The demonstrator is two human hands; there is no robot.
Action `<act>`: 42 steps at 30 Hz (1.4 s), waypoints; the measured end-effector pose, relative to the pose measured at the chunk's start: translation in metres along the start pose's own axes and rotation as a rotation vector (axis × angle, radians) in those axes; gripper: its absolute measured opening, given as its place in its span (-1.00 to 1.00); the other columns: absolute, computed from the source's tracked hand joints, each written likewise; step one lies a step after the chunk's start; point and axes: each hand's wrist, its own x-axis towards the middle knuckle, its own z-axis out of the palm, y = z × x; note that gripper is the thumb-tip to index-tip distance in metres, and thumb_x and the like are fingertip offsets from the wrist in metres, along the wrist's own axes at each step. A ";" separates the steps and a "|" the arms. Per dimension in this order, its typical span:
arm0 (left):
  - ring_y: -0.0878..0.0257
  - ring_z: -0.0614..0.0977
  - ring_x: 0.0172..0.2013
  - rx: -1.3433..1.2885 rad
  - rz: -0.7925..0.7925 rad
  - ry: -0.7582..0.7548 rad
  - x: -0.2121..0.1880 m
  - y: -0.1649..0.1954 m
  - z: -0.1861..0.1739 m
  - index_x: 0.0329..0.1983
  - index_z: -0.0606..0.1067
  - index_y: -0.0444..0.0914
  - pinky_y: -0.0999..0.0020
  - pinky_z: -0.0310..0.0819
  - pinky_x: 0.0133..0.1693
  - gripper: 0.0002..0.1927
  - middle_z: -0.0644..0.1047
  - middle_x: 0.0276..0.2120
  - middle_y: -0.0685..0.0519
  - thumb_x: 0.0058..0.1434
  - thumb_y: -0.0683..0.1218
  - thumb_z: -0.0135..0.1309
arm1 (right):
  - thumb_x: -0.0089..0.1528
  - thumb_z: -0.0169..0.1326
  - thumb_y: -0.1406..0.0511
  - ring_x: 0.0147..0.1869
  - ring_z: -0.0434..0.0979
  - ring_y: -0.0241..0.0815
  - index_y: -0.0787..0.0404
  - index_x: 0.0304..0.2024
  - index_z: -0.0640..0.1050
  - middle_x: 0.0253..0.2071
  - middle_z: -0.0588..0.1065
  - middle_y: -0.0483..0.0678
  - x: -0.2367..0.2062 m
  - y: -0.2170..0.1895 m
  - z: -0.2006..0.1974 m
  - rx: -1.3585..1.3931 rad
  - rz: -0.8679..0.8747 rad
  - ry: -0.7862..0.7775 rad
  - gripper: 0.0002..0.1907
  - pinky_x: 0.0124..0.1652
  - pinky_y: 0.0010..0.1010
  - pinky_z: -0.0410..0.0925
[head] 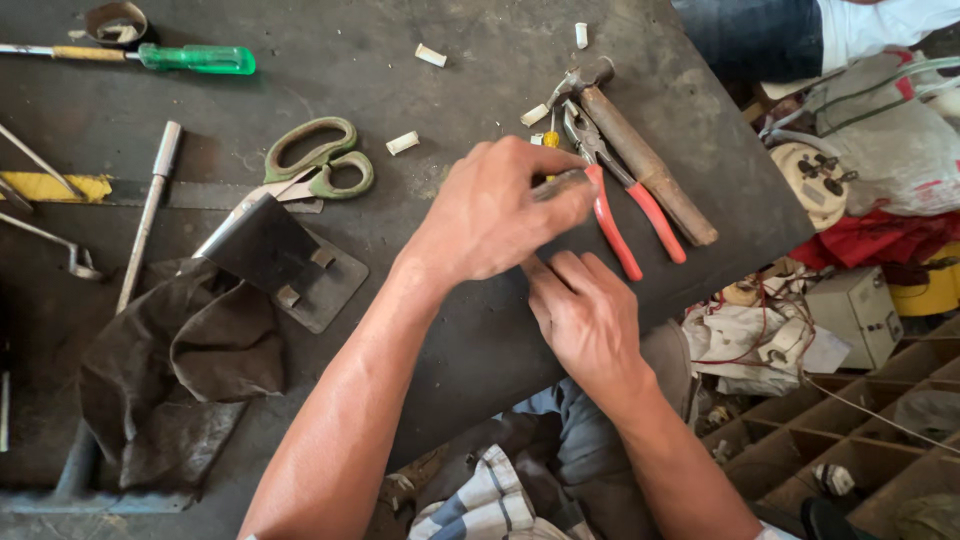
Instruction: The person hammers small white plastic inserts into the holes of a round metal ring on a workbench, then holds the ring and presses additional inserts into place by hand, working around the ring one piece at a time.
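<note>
Your left hand (495, 215) pinches a small dark rod-like tool (560, 184), its tip toward 2 o'clock, just beside the red-handled pliers (620, 200). Your right hand (585, 315) rests half-curled on the dark surface (450, 330) beneath it, seemingly steadying; whether it grips anything, you cannot tell. Green scissors (320, 160) lie at 9 o'clock.

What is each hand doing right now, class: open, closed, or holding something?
Left hand: closed, fingers pinching a small dark rod-like tool by the red-handled pliers.
Right hand: curled under the left; any hold cannot be told.
</note>
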 end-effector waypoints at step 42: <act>-0.14 0.68 -0.42 0.064 -0.097 -0.065 0.003 -0.004 0.004 -0.06 0.67 -0.22 0.05 0.53 -0.24 -0.49 0.62 -0.51 -0.23 0.08 0.18 0.09 | 0.07 0.22 0.47 -0.26 0.46 -0.06 0.22 -0.26 0.59 -0.23 0.49 -0.07 0.002 0.005 0.001 0.013 -0.058 0.022 -0.81 -0.21 -0.24 0.38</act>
